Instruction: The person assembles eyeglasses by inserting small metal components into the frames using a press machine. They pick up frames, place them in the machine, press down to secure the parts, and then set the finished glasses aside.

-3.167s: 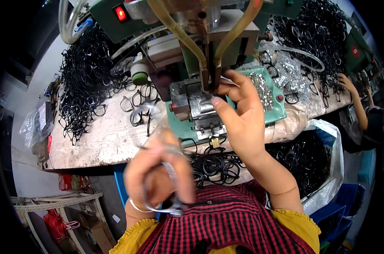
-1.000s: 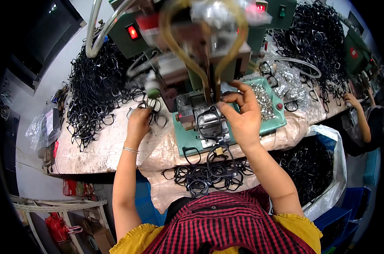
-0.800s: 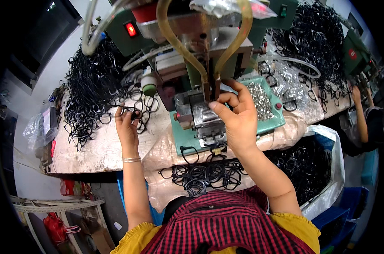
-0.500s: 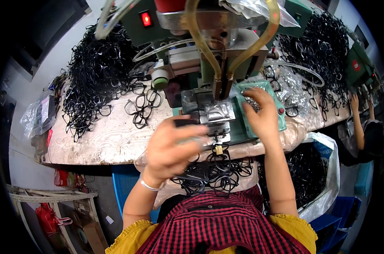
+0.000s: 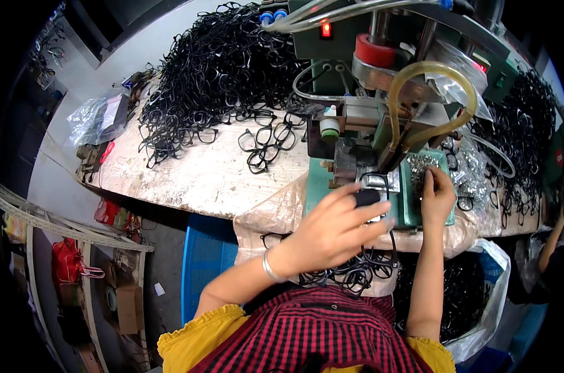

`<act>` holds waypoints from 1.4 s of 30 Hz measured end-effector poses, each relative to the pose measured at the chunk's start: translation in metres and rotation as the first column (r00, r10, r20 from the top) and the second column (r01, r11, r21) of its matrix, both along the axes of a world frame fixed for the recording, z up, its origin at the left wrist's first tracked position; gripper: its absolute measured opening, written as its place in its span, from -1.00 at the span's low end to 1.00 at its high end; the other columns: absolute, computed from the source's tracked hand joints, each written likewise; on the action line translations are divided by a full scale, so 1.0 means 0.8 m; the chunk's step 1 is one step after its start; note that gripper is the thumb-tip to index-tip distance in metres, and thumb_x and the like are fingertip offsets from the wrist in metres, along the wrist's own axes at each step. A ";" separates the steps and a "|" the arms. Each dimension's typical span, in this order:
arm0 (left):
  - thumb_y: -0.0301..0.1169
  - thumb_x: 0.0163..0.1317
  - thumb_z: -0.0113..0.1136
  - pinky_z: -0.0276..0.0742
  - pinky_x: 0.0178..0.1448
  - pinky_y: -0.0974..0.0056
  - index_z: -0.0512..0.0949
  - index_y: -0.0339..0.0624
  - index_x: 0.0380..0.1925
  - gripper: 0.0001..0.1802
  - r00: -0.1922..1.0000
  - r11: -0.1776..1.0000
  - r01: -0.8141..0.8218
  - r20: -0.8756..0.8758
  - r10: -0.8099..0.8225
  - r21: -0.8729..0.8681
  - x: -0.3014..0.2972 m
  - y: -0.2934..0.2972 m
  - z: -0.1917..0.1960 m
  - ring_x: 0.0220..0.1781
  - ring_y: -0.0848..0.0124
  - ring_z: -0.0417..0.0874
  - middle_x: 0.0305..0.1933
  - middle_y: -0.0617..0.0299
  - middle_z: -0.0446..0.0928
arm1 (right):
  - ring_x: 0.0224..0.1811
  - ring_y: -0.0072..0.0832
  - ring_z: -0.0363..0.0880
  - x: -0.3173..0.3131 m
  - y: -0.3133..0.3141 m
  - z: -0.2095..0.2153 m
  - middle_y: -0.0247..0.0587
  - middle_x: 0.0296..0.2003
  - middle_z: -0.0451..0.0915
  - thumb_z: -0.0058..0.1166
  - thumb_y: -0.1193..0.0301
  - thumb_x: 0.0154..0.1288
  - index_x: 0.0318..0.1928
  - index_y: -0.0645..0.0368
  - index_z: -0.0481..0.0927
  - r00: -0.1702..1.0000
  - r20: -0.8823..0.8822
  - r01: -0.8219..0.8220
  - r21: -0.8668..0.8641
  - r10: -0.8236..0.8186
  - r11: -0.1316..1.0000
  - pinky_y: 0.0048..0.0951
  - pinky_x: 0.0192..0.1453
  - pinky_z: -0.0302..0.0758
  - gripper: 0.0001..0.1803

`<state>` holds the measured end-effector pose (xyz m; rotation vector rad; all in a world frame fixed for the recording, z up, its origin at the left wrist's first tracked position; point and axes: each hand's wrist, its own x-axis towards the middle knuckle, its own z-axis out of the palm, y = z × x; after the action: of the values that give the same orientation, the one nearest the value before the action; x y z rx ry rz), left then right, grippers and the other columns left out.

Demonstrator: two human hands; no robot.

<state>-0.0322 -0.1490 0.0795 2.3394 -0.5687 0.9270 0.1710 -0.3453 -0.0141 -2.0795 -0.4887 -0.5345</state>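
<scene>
My left hand (image 5: 334,233) is at the front of a green bench press (image 5: 346,160), with its fingers closed around a black eyeglass frame (image 5: 394,247). A black cover (image 5: 366,198) wraps one finger of that hand. The frame stands up in front of the metal fixture, partly hidden by the fingers. My right hand (image 5: 439,196) reaches into a green tray (image 5: 409,214) right of the press. Its thumb and fingertips come together at a heap of small shiny metal parts (image 5: 420,165); whatever is between them is too small to make out.
Black eyeglass frames form a large pile (image 5: 226,68) at the back left; several lie loose (image 5: 266,143) before it. More frames (image 5: 350,273) rest at my lap. A white sack (image 5: 493,273) of dark pieces stands at right, a blue basket (image 5: 198,261) below the table's left part.
The view has turned left, so the scene sits further right. My left hand, blurred before, now has an eyeglass frame at the fixture. My right fingers, spread over the tray before, have come together in it.
</scene>
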 end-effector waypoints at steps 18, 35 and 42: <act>-0.35 0.05 0.40 0.38 0.17 0.06 0.55 -0.24 -0.35 -0.74 0.473 0.515 -0.847 -0.254 0.843 0.131 -0.004 0.222 -0.174 0.01 -0.05 0.46 -0.03 -0.03 0.55 | -0.15 -0.46 0.63 -0.039 -0.017 -0.001 -0.20 -0.21 0.70 0.18 0.58 0.23 -0.13 0.29 0.68 0.985 -0.167 0.061 0.190 -0.029 0.980 -0.49 0.04 0.49 -0.82; -0.33 0.17 0.34 0.52 -0.03 0.12 0.64 -0.34 -0.11 -0.65 0.575 0.668 -0.736 -0.416 0.704 0.114 -0.018 0.191 -0.132 -0.16 0.06 0.63 -0.24 0.02 0.68 | -0.17 -0.54 0.62 -0.080 0.060 0.091 -0.25 -0.28 0.67 0.22 0.59 0.14 -0.05 0.29 0.63 0.902 -0.115 -0.297 0.535 0.416 0.791 -0.52 0.03 0.49 -0.68; -0.46 0.44 0.08 0.56 0.02 0.37 0.46 -0.27 -0.39 -0.82 0.867 0.544 -0.487 -0.304 0.394 -0.683 -0.020 0.130 -0.064 -0.15 0.45 0.66 -0.11 0.00 0.69 | -0.15 -0.62 0.55 -0.089 0.081 0.084 -0.28 -0.31 0.62 0.21 0.63 0.15 0.18 0.36 0.39 0.839 -0.181 -0.255 0.702 0.513 0.665 -0.58 0.07 0.43 -0.45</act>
<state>-0.0483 -0.0452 0.0282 1.7348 0.4529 0.9784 0.1000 -0.2804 0.0534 -1.2796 -0.4293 -0.0205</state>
